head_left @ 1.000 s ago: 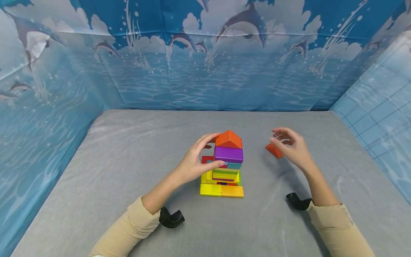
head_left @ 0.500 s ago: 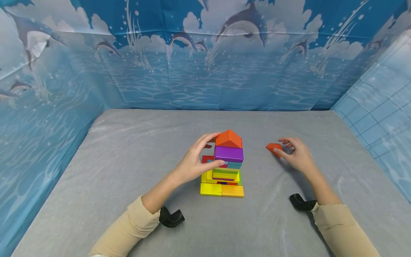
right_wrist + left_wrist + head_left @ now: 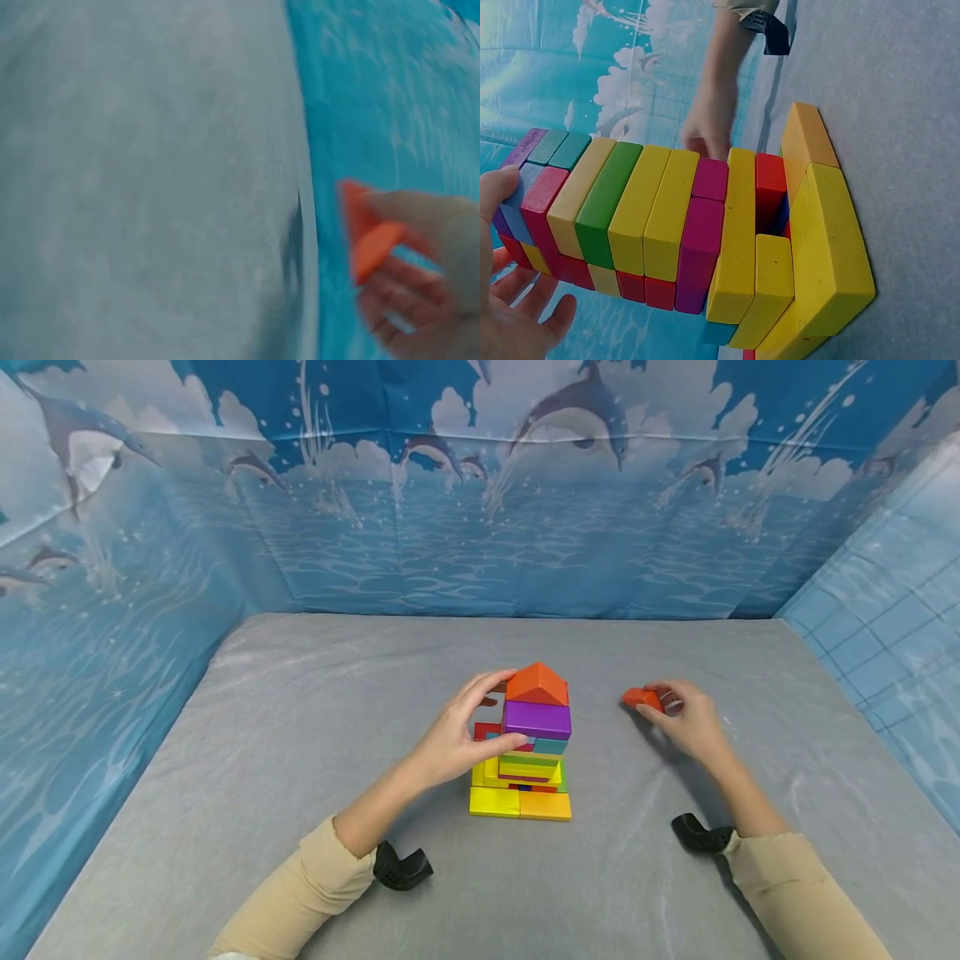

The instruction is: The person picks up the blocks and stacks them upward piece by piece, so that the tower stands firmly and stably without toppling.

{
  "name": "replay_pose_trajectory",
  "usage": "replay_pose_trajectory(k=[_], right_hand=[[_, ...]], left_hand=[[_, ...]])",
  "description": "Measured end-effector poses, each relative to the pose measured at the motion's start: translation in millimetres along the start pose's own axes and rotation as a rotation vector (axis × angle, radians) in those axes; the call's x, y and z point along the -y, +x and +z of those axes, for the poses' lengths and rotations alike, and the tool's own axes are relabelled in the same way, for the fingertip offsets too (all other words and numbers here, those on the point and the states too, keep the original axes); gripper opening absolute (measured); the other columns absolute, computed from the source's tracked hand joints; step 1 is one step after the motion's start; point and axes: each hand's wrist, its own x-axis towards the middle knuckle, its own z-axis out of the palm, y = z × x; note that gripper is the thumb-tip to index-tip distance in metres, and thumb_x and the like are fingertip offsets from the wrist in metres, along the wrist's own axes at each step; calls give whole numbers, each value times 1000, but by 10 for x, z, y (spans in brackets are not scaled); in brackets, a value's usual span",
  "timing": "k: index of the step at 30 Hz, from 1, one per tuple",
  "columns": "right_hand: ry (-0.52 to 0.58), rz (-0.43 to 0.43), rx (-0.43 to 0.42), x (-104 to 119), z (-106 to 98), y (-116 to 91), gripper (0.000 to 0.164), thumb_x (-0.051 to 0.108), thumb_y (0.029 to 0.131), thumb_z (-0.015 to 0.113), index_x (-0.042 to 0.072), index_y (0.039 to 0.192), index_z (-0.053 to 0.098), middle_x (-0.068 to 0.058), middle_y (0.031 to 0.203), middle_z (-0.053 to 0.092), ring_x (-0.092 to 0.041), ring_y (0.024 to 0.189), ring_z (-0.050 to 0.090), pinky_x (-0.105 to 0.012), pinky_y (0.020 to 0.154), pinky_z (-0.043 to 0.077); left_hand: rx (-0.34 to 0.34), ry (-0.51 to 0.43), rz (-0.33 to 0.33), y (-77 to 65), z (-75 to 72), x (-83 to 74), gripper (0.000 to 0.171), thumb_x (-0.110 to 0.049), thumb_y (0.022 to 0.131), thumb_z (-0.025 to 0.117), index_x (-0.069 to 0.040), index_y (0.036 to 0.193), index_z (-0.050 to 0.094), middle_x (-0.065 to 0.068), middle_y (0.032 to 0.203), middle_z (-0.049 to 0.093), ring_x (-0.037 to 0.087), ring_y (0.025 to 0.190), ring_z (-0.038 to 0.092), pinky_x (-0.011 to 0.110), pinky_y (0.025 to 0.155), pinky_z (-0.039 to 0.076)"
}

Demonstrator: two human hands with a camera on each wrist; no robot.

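Observation:
A tall tower of coloured blocks (image 3: 522,772) stands on the grey surface, with a purple block (image 3: 537,718) near its top and an orange triangular block (image 3: 538,685) as its peak. My left hand (image 3: 453,739) cups its upper left side. The thumb (image 3: 499,187) lies against the near side, and the other fingers spread around the far side; what the fingertips touch is partly hidden. To the right of the tower, my right hand (image 3: 692,720) pinches a second orange triangular block (image 3: 641,697) between thumb and fingers. That block is blurred in the right wrist view.
The grey cloth-covered table (image 3: 337,693) extends all round the tower. A blue dolphin-print curtain (image 3: 465,543) hangs along its back and sides. Black wrist-worn devices (image 3: 402,867) stick out below both sleeves.
My right hand has come down beside the orange block and taken it between thumb and fingers; the block has turned and shifted slightly. My left hand and the tower have stayed in place.

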Motion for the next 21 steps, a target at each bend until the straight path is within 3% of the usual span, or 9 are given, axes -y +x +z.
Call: replay_pose_trajectory(k=[5, 9, 15, 21], right_hand=[[60, -126, -93, 458, -191, 104, 32, 2, 76, 72, -2, 106, 63, -14, 95, 60, -13, 82, 54, -8, 67, 40], [146, -234, -122, 933, -395, 128, 37, -5, 72, 73, 1, 107, 64, -7, 95, 60, -4, 85, 51, -10, 73, 40], [311, -417, -28, 1507, -551, 41, 47, -16, 64, 73, 1, 106, 64, -6, 100, 61, -11, 88, 52, -18, 76, 41], [319, -517, 64, 1743, -442, -50, 47, -12, 61, 77, 4, 104, 65, -5, 98, 63, -11, 86, 54, -18, 74, 41]], left_hand=[[2, 2, -5, 0, -1, -3, 68, -12, 79, 71, -11, 137, 37, 3, 130, 44, 12, 115, 43, 29, 93, 42], [3, 0, -8, -2, -1, -5, 68, -11, 79, 71, -10, 137, 37, 3, 130, 44, 13, 115, 43, 29, 94, 42], [3, 2, -1, -2, 3, 3, 68, -11, 79, 71, -10, 137, 37, 4, 131, 43, 13, 115, 43, 30, 94, 42], [1, 2, 19, -2, 8, 8, 69, -10, 79, 71, -10, 138, 36, 4, 132, 43, 13, 116, 43, 30, 94, 42]])
